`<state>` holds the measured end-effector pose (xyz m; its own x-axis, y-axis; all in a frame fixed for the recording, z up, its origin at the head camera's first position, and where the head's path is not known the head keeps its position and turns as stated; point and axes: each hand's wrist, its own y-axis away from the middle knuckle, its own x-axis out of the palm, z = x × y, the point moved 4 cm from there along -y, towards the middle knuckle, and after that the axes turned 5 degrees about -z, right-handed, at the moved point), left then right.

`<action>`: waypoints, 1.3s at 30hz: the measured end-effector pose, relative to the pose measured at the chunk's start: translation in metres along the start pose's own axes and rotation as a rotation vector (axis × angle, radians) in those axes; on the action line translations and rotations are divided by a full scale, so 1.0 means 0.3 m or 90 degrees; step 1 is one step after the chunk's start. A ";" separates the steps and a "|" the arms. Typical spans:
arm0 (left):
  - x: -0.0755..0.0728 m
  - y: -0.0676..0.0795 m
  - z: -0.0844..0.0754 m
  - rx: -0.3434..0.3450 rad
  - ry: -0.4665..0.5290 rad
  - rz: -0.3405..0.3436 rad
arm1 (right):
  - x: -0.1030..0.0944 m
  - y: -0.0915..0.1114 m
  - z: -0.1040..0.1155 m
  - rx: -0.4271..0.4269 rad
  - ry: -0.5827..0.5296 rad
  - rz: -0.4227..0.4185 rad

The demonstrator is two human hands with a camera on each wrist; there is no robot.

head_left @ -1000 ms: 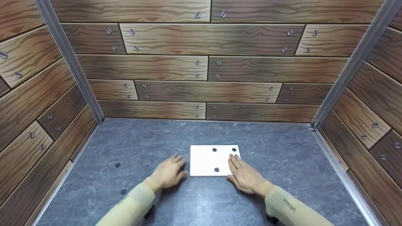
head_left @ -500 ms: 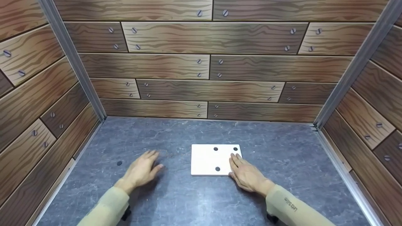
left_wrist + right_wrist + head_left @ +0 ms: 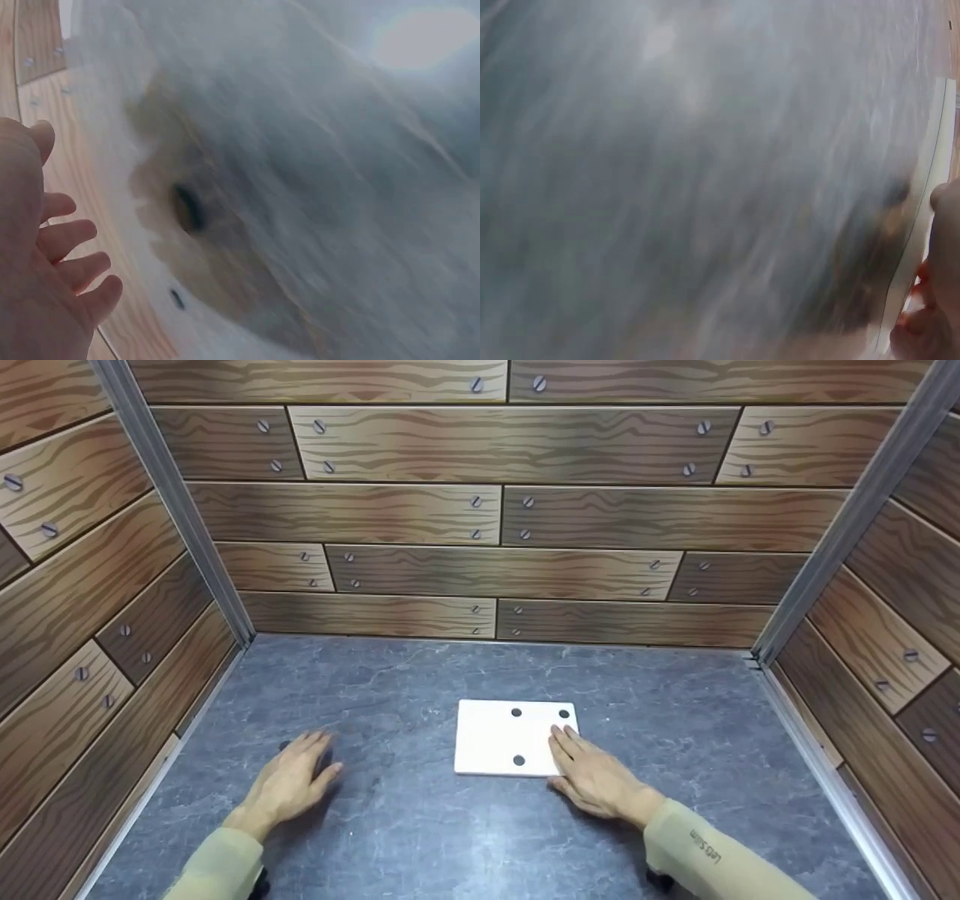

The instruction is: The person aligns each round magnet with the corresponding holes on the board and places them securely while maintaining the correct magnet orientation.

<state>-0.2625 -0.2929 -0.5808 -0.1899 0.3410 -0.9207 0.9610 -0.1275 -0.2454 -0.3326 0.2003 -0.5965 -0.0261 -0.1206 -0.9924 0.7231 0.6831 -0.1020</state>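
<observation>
A thin white rectangular board [image 3: 487, 737] lies flat on the grey marbled surface, with three small black discs visible on it: one black disc [image 3: 516, 712] at its far edge, one in the far right corner, one near the front. My right hand [image 3: 600, 780] rests its straight fingers on the board's right part, the thumb at the near edge. Off to the left, my left hand [image 3: 285, 784] hovers with relaxed fingers and holds nothing. A loose black disc [image 3: 284, 745] peeks out by its fingertips. Two loose discs show in the left wrist view, the larger-looking disc [image 3: 187, 208] nearer the camera.
Wood-plank-patterned panels enclose the surface, with a back wall [image 3: 495, 517] and side walls. Metal profiles [image 3: 832, 540] run up both back corners. A metal rail [image 3: 825, 787] edges the right side.
My left hand has moved away from the board's left side, leftward to the loose discs, and now covers one and partly hides the other. My right hand has stayed on the board.
</observation>
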 end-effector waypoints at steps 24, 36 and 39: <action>-0.081 0.169 0.198 -0.068 -0.008 0.007 | 0.000 0.041 -0.145 -0.084 0.024 -0.012; -0.068 0.130 0.235 -0.061 -0.033 -0.026 | -0.005 0.041 -0.144 -0.087 0.015 -0.034; -0.068 0.117 0.265 -0.072 -0.042 -0.046 | 0.002 0.032 -0.136 -0.089 0.007 -0.027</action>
<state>-0.2409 -0.3783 -0.5948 -0.2691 0.2829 -0.9206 0.9600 0.0020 -0.2800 -0.3539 0.2361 -0.6008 -0.0629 -0.1440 -0.9876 0.6180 0.7714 -0.1518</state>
